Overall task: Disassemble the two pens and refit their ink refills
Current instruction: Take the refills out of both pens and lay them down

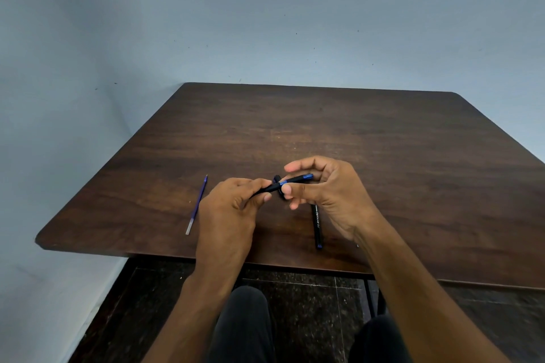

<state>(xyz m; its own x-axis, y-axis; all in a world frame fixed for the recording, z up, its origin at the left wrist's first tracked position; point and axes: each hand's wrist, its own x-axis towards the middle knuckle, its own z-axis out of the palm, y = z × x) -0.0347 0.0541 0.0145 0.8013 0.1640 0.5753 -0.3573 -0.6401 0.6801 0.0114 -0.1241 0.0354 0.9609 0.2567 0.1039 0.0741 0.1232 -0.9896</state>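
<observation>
Head view of pen disassembly in progress over a dark brown wooden surface (368,138). The left hand (233,203) pinches one end of a slim black plastic pen with blue trim (290,181) between thumb and curled fingers, while the right hand (327,186) holds the other end, its thumb and fingertips closed around the blue-tipped section; the pen is held just above the surface, roughly level, between the two grips. A small dark piece sits behind the pen at mid-length, too obscured to identify. A thin blue ink refill with a pale end (197,205) lies on the surface to the left of the left hand, apart from it. A second black pen barrel with white lettering (317,225) lies on the surface partly beneath the right wrist. Judged risks: a twist or pull applied unevenly could let a small part spring loose and roll off the near edge; the right forearm could sweep the lying barrel off the surface; and the loose refill could be confused with the one from the held pen.
</observation>
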